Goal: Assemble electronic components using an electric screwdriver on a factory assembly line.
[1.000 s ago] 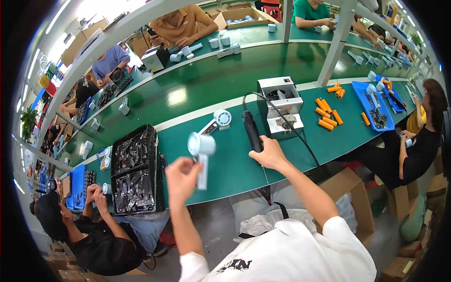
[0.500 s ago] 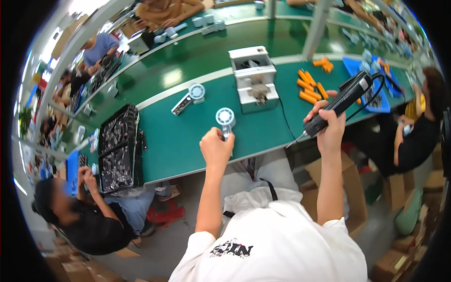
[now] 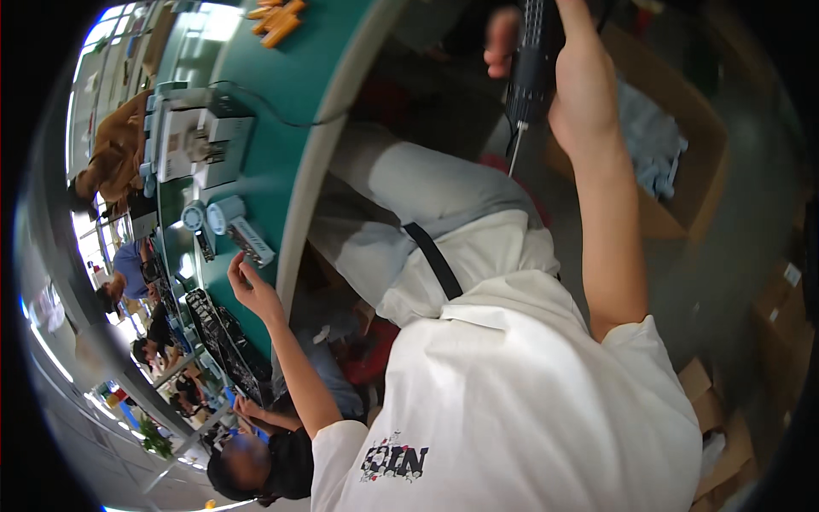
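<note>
My right hand (image 3: 589, 102) is wrapped round a black electric screwdriver (image 3: 535, 68), its thin bit pointing down, out past the table edge above the floor. My left hand (image 3: 254, 292) is over the green table with fingers loosely parted and nothing in them. Close by its fingertips lies a light blue handheld fan (image 3: 225, 212), its handle showing dark parts inside. A second handheld fan (image 3: 194, 215) with a dark-filled handle lies beside it. Whether my left fingertips touch the nearer handle, I cannot tell.
A white boxy fixture (image 3: 200, 149) with a cable stands on the green table (image 3: 286, 149). Orange cylinders (image 3: 277, 19) lie beyond it. A black tray of small parts (image 3: 226, 333) sits near a co-worker. On the floor, a cardboard box (image 3: 717, 162) holds light blue pieces.
The view has swung round to the right. My left hand has let go of the fan, which now lies on the table. My right hand has carried the screwdriver away from the table.
</note>
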`<state>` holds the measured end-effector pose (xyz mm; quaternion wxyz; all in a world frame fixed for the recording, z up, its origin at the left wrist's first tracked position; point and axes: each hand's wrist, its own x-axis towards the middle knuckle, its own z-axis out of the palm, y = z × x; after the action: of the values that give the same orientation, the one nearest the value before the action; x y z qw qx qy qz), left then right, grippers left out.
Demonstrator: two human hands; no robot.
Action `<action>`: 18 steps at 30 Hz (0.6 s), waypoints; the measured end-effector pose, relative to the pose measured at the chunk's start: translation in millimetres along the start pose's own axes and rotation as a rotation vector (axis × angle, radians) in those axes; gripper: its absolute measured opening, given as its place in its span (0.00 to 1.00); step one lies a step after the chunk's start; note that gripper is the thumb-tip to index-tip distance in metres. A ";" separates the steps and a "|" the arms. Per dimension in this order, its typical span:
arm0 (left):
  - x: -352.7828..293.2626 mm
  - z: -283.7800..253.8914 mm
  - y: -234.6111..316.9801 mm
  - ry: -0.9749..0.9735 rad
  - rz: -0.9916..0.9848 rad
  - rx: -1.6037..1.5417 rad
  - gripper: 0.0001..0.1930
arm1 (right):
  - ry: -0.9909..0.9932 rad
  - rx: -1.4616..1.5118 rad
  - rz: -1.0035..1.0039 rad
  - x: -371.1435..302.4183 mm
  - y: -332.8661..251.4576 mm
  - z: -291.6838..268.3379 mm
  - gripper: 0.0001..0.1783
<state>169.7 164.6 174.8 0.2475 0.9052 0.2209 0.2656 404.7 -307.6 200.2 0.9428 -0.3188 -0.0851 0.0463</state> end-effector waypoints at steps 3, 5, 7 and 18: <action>0.7 -1.7 -25.0 -0.014 -0.050 0.058 0.26 | 0.386 -0.251 0.120 -29.2 -3.8 -14.2 0.26; 6.5 -13.3 -46.6 -0.064 -0.051 0.198 0.27 | 0.392 -0.325 0.036 -39.0 -1.3 -23.8 0.24; 13.4 -24.2 -64.4 -0.097 -0.084 0.110 0.28 | 0.354 -0.393 0.066 -45.9 4.6 -41.3 0.21; 14.9 -31.4 -64.6 -0.035 -0.389 -0.014 0.33 | 0.127 -0.413 -0.024 -37.9 35.9 -81.0 0.41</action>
<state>145.2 233.3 166.9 0.3042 0.8481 0.3856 0.1985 381.7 -332.6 109.9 0.8615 -0.5063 -0.0368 -0.0036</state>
